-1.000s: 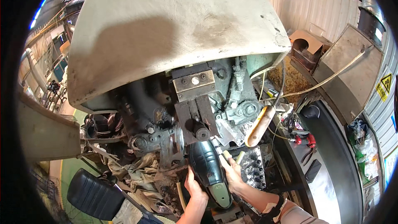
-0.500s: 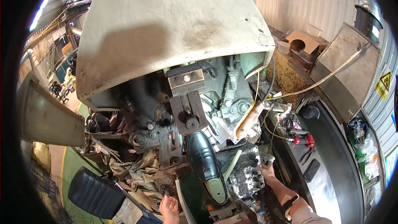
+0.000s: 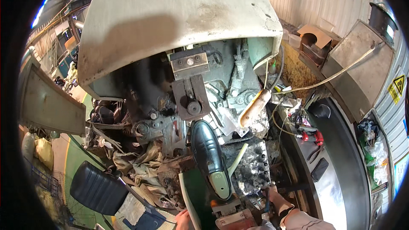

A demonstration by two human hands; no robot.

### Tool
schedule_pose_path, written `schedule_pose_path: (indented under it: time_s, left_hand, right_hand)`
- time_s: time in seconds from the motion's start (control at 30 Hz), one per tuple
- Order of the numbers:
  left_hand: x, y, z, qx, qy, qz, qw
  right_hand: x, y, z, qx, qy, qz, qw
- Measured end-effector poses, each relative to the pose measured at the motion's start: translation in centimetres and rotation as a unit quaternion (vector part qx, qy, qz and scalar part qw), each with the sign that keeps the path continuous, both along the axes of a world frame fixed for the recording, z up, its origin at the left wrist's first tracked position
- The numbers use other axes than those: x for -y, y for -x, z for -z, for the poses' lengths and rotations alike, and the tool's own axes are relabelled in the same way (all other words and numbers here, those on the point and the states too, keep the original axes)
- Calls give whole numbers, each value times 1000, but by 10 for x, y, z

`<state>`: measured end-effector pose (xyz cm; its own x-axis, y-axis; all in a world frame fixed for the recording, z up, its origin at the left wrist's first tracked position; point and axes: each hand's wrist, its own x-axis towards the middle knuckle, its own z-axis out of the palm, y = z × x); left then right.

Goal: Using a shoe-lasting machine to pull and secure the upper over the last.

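Note:
A black leather shoe [image 3: 205,149] sits toe away from me on a pale green shoe last [image 3: 220,183], under the machine's dark metal block [image 3: 190,98]. At the lower edge, my left hand [image 3: 182,219] is beside the rim of a green-lined panel [image 3: 186,200]; its fingers are mostly cut off or hidden. My right hand [image 3: 273,196] is low on the right, by the near corner of a grimy studded block [image 3: 252,168]. Its fingers look curled around something small that I cannot make out. Neither hand touches the shoe. A pale green strip [image 3: 238,158] stands beside the last.
A large cream machine hood [image 3: 179,12] overhangs the work. On the left are a black padded seat [image 3: 99,192] and crumpled cloths [image 3: 142,171]. At right, a red-handled tool [image 3: 313,137] and a black case [image 3: 319,169] lie on a metal ledge beside a dark conveyor belt [image 3: 349,162].
My right hand has come down toward me along the studded block. My left hand has shifted lower and right, to the panel's rim. The view has tilted slightly; the shoe stays on its last.

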<state>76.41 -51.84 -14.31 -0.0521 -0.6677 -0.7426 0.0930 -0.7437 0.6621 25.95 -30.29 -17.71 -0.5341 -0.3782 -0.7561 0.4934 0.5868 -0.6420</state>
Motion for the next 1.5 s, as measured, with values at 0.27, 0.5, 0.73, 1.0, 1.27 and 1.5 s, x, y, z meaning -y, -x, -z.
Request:
schedule_pose_path:
  time_s: [0.27, 0.5, 0.73, 1.0, 1.27, 1.5]
  left_hand:
    - [50, 75, -169, 179, 374, -63, 908]
    - [64, 244, -265, -192, 294, 19, 936]
    - [56, 259, -279, -174, 324, -1, 930]
    - [61, 261, -249, -182, 330, -14, 926]
    - [35, 253, -289, 58, 531, 32, 845]
    - [0, 248, -318, 193, 613, 136, 754]
  right_hand:
    - [72, 41, -213, -131, 241, -91, 957]
    - [227, -126, -306, -9, 357, -65, 932]
    - [222, -148, -327, 117, 401, -46, 908]
    - [232, -148, -304, 92, 342, 35, 935]
    - [191, -109, -309, 25, 328, -91, 940]
    - [114, -59, -312, -434, 71, -403, 803]
